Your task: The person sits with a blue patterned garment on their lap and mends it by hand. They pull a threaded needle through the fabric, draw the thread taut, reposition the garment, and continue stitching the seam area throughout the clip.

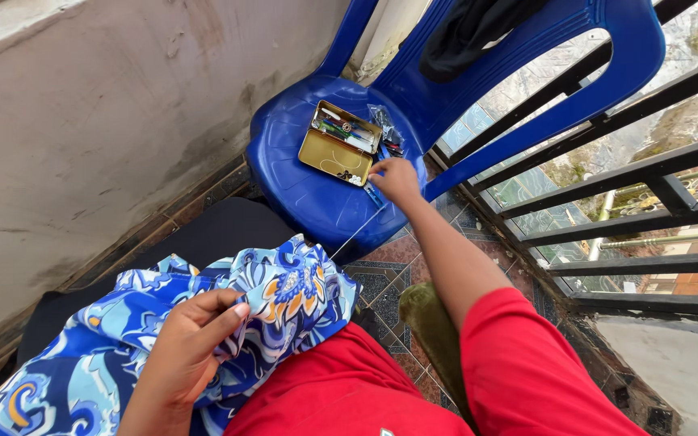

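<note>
My left hand point(191, 343) pinches a fold of blue, white and orange patterned fabric point(123, 339) that lies across my lap. My right hand point(396, 179) is stretched out to the seat of a blue plastic chair point(309, 190), fingers closed beside an open gold sewing tin point(339, 142) holding small sewing items. A thin pale thread point(357, 232) runs taut from my right hand back down to the fabric. What my right fingers pinch is too small to see; it looks like the thread's end.
A small clear plastic packet point(384, 121) and small blue bits lie by the tin. A dark cloth point(470, 28) hangs over the chair back. A stained wall point(82, 121) stands left, black metal railing point(632, 186) right, patterned floor tiles point(381, 282) below.
</note>
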